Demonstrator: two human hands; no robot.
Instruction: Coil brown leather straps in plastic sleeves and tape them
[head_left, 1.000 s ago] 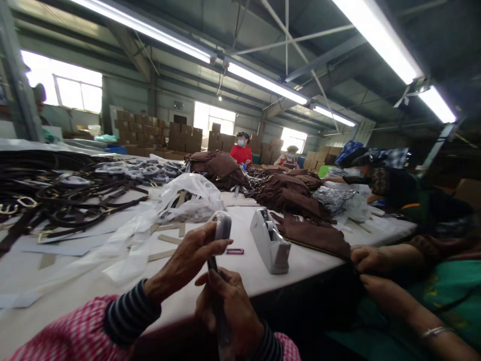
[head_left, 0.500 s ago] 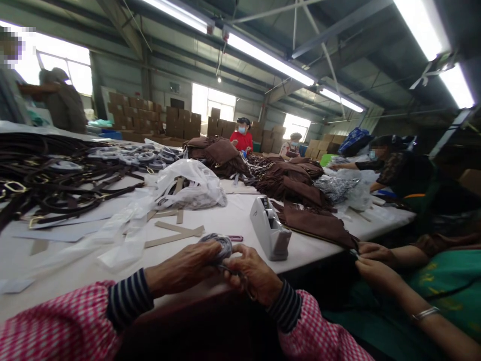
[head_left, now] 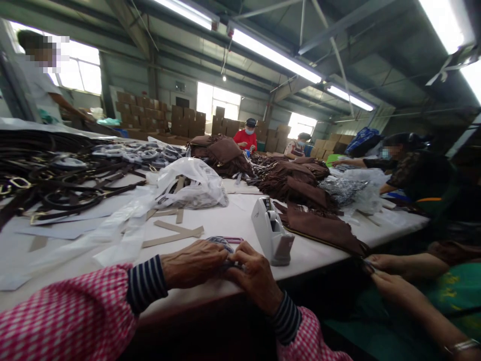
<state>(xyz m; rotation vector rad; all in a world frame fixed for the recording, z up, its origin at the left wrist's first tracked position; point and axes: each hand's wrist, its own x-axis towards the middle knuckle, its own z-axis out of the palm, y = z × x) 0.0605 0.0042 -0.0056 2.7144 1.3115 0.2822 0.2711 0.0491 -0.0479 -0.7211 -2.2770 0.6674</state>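
Note:
My left hand (head_left: 197, 263) is closed around a small coiled strap (head_left: 221, 242) in greyish wrapping, just above the table's front edge. Fingers of my right hand (head_left: 255, 273) pinch at the coil's right side, touching the left fingertips. Most of the coil is hidden by both hands. Just behind it lies a thin purple-pink tool (head_left: 232, 240), partly covered. A grey-white tape dispenser (head_left: 268, 233) stands to the right of my right hand. Beige card strips (head_left: 173, 234) lie beyond my left hand.
Dark straps with gold buckles (head_left: 56, 185) cover the left side, with wrapped coils (head_left: 141, 155) behind. A clear plastic bag (head_left: 191, 183) sits mid-table. Brown fringed bags (head_left: 296, 183) are heaped at the right. A neighbour's hands (head_left: 387, 268) work close by on my right.
My hands have drawn together over the coil, covering more of it; the dark loop hanging below my right hand is out of sight. The view has shifted slightly, and a person at far left stands more in view.

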